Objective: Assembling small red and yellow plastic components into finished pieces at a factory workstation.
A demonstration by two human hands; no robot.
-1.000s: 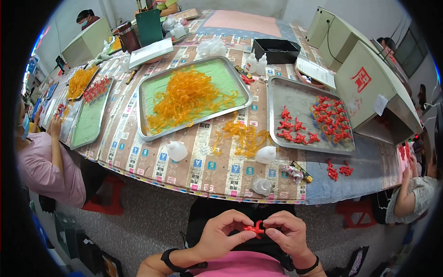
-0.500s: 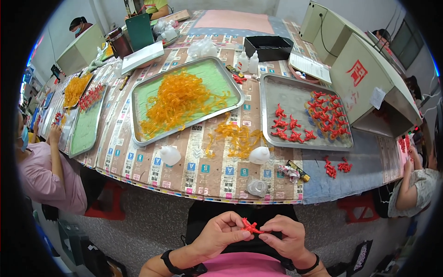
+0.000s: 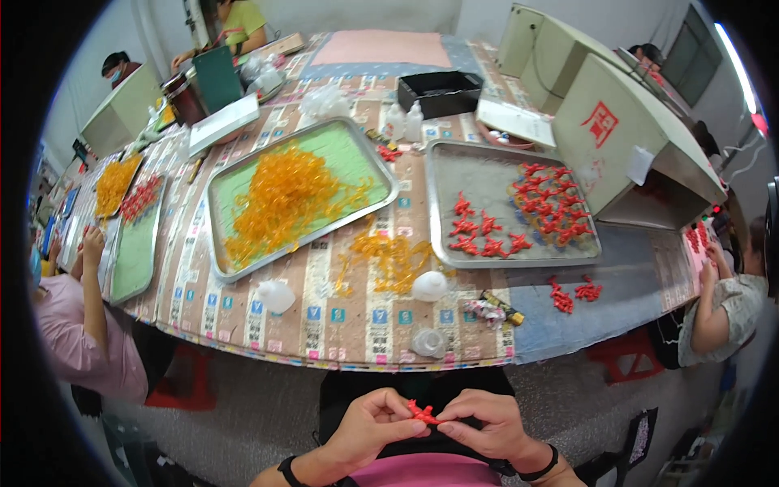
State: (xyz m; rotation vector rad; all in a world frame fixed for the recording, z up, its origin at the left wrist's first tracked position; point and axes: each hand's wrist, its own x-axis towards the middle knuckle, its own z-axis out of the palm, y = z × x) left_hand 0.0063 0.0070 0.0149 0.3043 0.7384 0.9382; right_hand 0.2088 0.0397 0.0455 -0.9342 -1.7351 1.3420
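Observation:
Over my lap, in front of the table edge, a small red plastic figure (image 3: 421, 412) with stubby limbs is pinched between both hands. My left hand (image 3: 369, 428) grips its left part between thumb and fingers. On the other side, my right hand (image 3: 487, 423) pinches a limb at its right end. Similar red figures (image 3: 492, 246) stand in a grey metal tray (image 3: 454, 170) on the table; others there sit on yellowish, partly blue pieces. Two little clusters of red pieces (image 3: 561, 295) lie on the blue cloth at right.
A green-lined tray (image 3: 341, 146) holds a heap of orange translucent strands (image 3: 284, 195); more strands (image 3: 385, 261) lie beside it. White squeeze bottles (image 3: 277, 297), a clear round lid (image 3: 428, 342) and a black bin (image 3: 438, 93) stand on the table. Co-workers sit at left, right and back.
The whole view has shifted, with the table's things appearing farther left. Both hands keep their pinch on the red figure, its angle slightly changed.

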